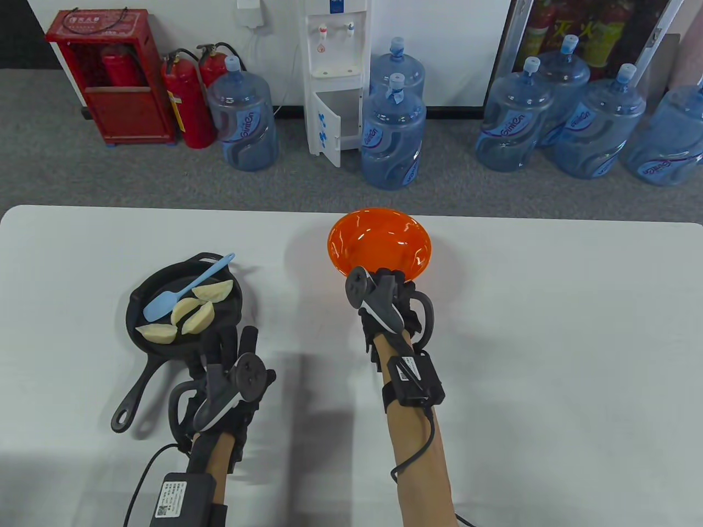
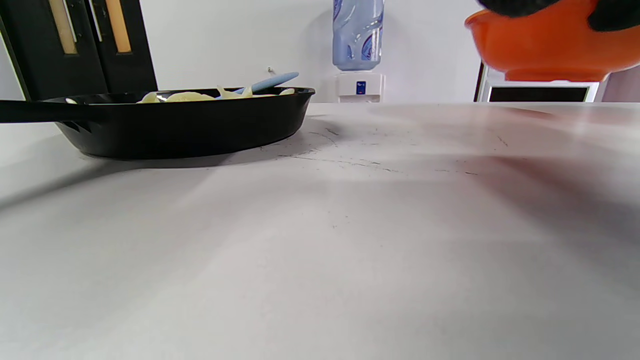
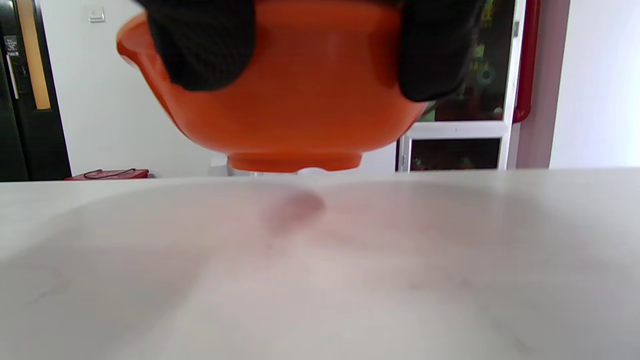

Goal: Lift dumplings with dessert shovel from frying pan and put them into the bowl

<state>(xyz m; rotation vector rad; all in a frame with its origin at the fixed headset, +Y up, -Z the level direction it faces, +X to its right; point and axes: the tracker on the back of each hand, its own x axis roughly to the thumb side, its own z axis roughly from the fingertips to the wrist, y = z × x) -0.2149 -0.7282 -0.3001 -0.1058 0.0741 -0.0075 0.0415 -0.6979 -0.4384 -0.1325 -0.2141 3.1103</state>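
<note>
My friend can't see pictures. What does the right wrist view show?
An orange bowl fills the top of the picture, held up off the white table by black gloved fingers of the right hand gripping its near side. Its faint reddish shadow falls on the table below.

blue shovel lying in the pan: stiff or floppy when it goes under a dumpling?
The shovel looks like moulded silicone with a thin flat blade, so the blade probably flexes some. It's slim, so likely light. Its handle overhangs the frying pan rim, so a nudge might tip it. The dumplings overlap, which may hinder sliding under.
</note>
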